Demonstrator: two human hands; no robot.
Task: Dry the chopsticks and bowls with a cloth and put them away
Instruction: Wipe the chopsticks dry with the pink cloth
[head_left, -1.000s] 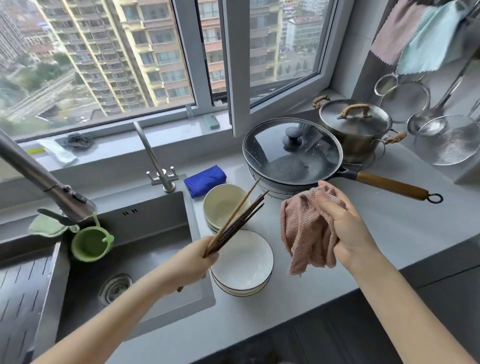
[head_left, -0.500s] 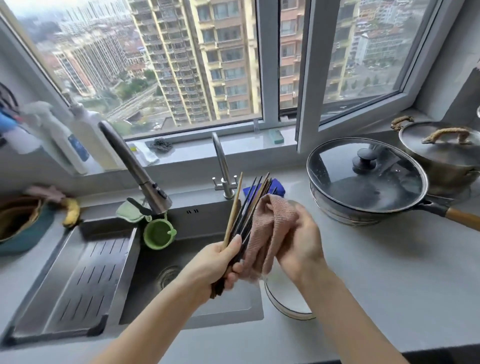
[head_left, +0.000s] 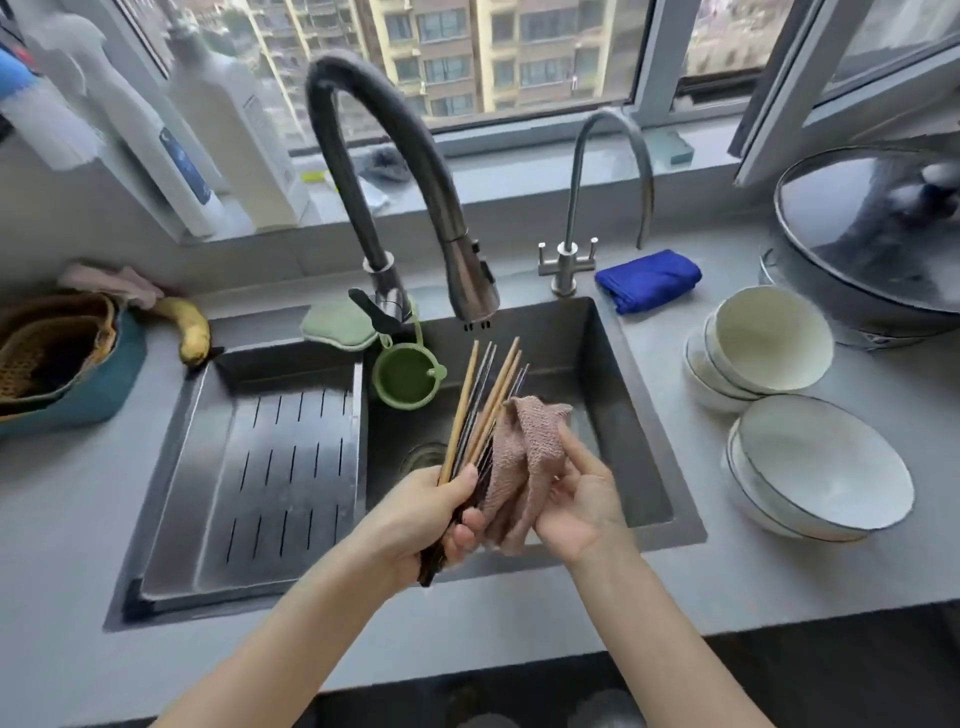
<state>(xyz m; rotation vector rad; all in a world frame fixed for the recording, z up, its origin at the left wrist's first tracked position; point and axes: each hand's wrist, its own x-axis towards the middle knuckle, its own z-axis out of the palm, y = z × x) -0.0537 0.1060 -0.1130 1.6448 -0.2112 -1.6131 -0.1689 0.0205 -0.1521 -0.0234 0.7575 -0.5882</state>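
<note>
My left hand (head_left: 423, 512) grips a bundle of several chopsticks (head_left: 480, 410), wooden and dark ones, held upright and fanned over the sink (head_left: 639, 415). A pink cloth (head_left: 522, 457) hangs against the right side of the bundle, and my right hand (head_left: 582, 493) holds it from behind with the fingers fairly straight. On the counter to the right stand two stacks of white bowls: the smaller, deeper ones (head_left: 763, 343) farther back and the wider, dark-rimmed ones (head_left: 821, 467) nearer me.
A tall black faucet (head_left: 384, 171) and a thin steel tap (head_left: 571, 208) rise behind the sink. A drain rack (head_left: 270, 478) fills the left basin, and a green cup (head_left: 408, 379) hangs beside it. A lidded pan (head_left: 883, 244), blue cloth (head_left: 649, 278), banana (head_left: 189, 327) and basket (head_left: 57, 358) sit around.
Both hands have moved from over the bowls to above the sink. The cloth, held apart a second ago, now lies against the chopsticks. The view has swung left and closer.
</note>
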